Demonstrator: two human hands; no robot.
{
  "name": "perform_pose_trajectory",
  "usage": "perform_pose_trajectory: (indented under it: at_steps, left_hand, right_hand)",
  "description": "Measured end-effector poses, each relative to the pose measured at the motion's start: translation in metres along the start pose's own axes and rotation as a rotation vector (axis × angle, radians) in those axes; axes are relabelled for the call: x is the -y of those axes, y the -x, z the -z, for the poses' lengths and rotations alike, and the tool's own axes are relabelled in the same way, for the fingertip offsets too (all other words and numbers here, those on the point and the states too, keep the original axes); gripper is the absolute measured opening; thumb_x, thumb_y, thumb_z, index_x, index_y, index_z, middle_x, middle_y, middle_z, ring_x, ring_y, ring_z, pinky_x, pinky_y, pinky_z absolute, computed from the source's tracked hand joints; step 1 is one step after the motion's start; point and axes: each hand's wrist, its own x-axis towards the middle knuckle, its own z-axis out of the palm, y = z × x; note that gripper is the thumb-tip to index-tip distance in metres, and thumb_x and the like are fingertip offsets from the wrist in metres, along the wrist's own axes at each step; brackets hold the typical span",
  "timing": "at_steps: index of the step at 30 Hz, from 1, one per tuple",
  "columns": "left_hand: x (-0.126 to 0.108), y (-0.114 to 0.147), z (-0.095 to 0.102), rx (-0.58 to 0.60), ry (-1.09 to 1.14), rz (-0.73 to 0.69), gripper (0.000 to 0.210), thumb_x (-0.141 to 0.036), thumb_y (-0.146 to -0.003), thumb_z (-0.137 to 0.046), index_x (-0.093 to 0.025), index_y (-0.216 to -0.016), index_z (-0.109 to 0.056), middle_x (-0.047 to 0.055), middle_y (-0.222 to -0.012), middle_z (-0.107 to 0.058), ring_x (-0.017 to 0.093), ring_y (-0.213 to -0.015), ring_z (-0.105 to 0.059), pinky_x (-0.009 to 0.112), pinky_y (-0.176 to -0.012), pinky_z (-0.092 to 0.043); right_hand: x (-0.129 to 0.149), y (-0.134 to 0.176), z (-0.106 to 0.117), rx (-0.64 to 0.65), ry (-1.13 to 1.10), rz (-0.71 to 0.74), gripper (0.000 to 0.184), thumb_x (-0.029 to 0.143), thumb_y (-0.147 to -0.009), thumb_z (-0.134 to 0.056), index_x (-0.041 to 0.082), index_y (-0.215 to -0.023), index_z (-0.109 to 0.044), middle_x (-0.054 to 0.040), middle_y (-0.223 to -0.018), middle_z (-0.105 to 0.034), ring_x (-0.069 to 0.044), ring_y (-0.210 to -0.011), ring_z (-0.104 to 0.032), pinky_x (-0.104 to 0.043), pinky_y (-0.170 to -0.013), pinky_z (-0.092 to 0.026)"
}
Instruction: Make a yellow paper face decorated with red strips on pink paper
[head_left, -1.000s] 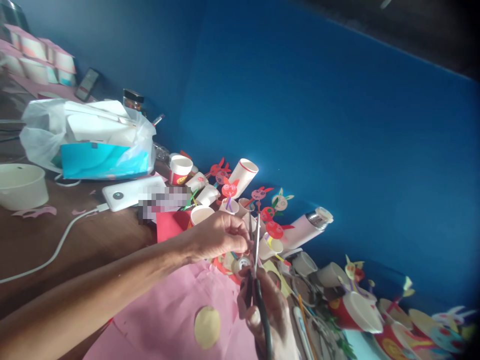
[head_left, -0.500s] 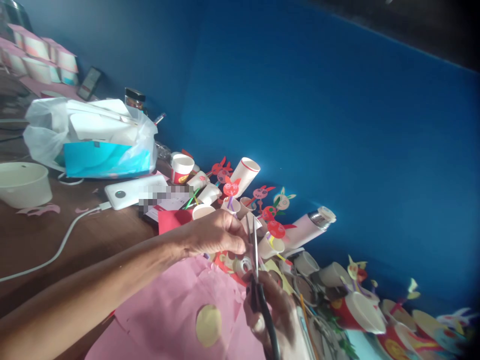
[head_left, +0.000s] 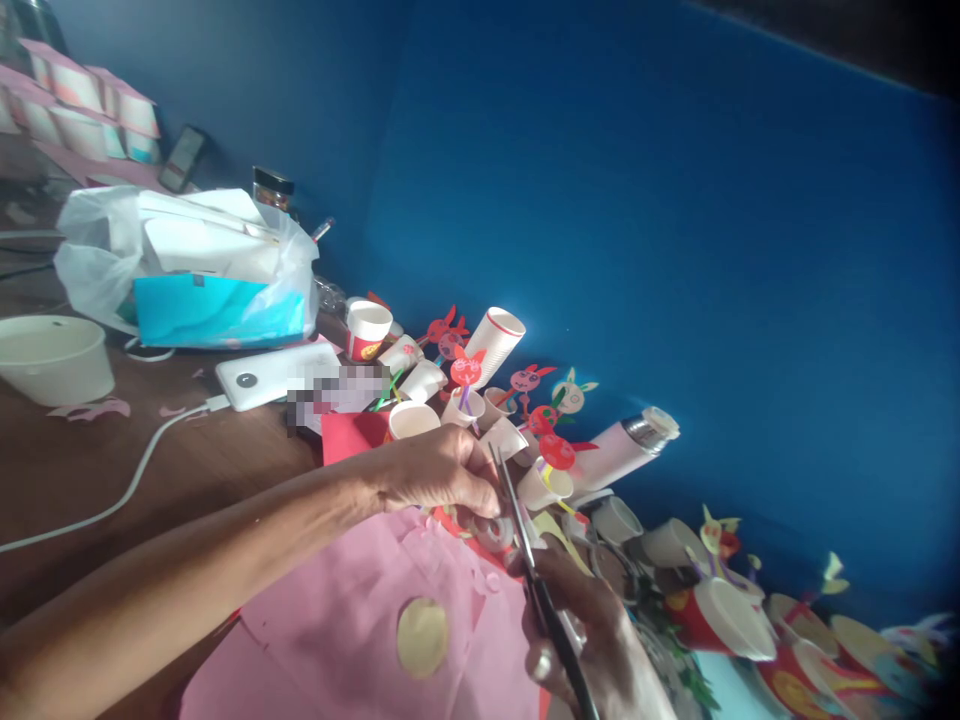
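Note:
Across the middle of the head view reaches my left hand, its thumb and fingers pinched together. Whatever lies between the fingertips is too small to make out. Black-handled scissors are gripped in my right hand, their blades pointing up and away beside my left fingertips, nearly together. Below both hands lies a sheet of pink paper, with a yellow paper disc and small pink scraps on it. A roll of tape sits partly hidden behind my left hand.
Paper cups with red animal-face cutouts crowd the wall side. A pink thermos lies tilted there. At left are a power bank with a white cable, a plastic bag and a white tub. More decorated cups stand right.
My right hand and the scissors have moved slightly right, away from my left fingertips. The blades have come closer together. A small pink scrap now shows on the pink paper.

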Motion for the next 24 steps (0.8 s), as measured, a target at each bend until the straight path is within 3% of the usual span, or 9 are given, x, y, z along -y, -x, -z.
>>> perform_pose_trajectory:
  at_steps: [9, 12, 15, 18, 21, 24]
  left_hand:
    - [0.001, -0.002, -0.001, 0.039, -0.020, 0.007, 0.007, -0.019, -0.067, -0.067, -0.013, -0.072, -0.069, 0.001, -0.064, -0.065, 0.012, -0.059, -0.060, 0.022, -0.055, -0.047]
    - [-0.003, 0.001, -0.002, -0.033, -0.060, 0.006, 0.009, -0.021, -0.070, -0.069, -0.013, -0.070, -0.067, 0.000, -0.062, -0.065, 0.010, -0.057, -0.058, 0.021, -0.056, -0.047]
    - [-0.005, 0.001, -0.002, -0.101, -0.085, -0.029, 0.012, -0.024, -0.072, -0.068, -0.013, -0.071, -0.066, 0.001, -0.064, -0.066, 0.010, -0.058, -0.058, 0.021, -0.056, -0.046]
    - [-0.003, 0.000, -0.001, -0.116, -0.055, -0.041, 0.013, -0.024, -0.072, -0.068, -0.012, -0.071, -0.065, 0.003, -0.066, -0.066, 0.011, -0.061, -0.059, 0.021, -0.058, -0.046]
    - [-0.001, -0.003, -0.001, -0.132, -0.031, -0.036, 0.015, -0.026, -0.069, -0.070, -0.012, -0.071, -0.065, 0.003, -0.066, -0.066, 0.010, -0.061, -0.059, 0.022, -0.060, -0.046]
    - [0.005, -0.007, -0.002, -0.138, -0.028, -0.023, 0.019, -0.028, -0.065, -0.072, -0.012, -0.072, -0.064, 0.002, -0.067, -0.066, 0.011, -0.060, -0.059, 0.023, -0.061, -0.046]
  right_hand:
    - [-0.010, -0.001, 0.033, 0.123, -0.012, 0.001, 0.062, 0.068, -0.060, -0.071, 0.022, -0.101, -0.072, -0.0002, -0.060, -0.062, -0.015, -0.048, -0.057, -0.025, -0.049, -0.047]
    - [-0.011, -0.005, 0.045, 0.100, 0.101, -0.062, 0.050, 0.054, -0.070, -0.071, 0.022, -0.108, -0.069, -0.0033, -0.072, -0.068, -0.021, -0.069, -0.066, -0.028, -0.064, -0.052]
    - [-0.018, -0.004, 0.053, 0.065, 0.314, -0.178, 0.044, 0.046, -0.077, -0.064, 0.025, -0.115, -0.064, -0.0019, -0.077, -0.070, -0.021, -0.076, -0.066, -0.028, -0.067, -0.051]
    - [-0.039, 0.012, 0.054, 0.078, 0.457, -0.219, 0.048, 0.042, -0.071, -0.067, 0.025, -0.116, -0.062, 0.0008, -0.072, -0.069, -0.019, -0.068, -0.066, -0.027, -0.062, -0.050]
    - [-0.071, 0.041, 0.049, -0.062, 0.476, -0.195, 0.042, 0.036, -0.066, -0.068, 0.025, -0.106, -0.062, 0.0014, -0.071, -0.070, -0.018, -0.062, -0.064, -0.026, -0.061, -0.050]
    - [-0.097, 0.066, 0.044, -0.068, 0.496, -0.244, 0.035, 0.036, -0.067, -0.066, 0.025, -0.100, -0.060, 0.0017, -0.067, -0.069, -0.017, -0.057, -0.063, -0.026, -0.057, -0.049]
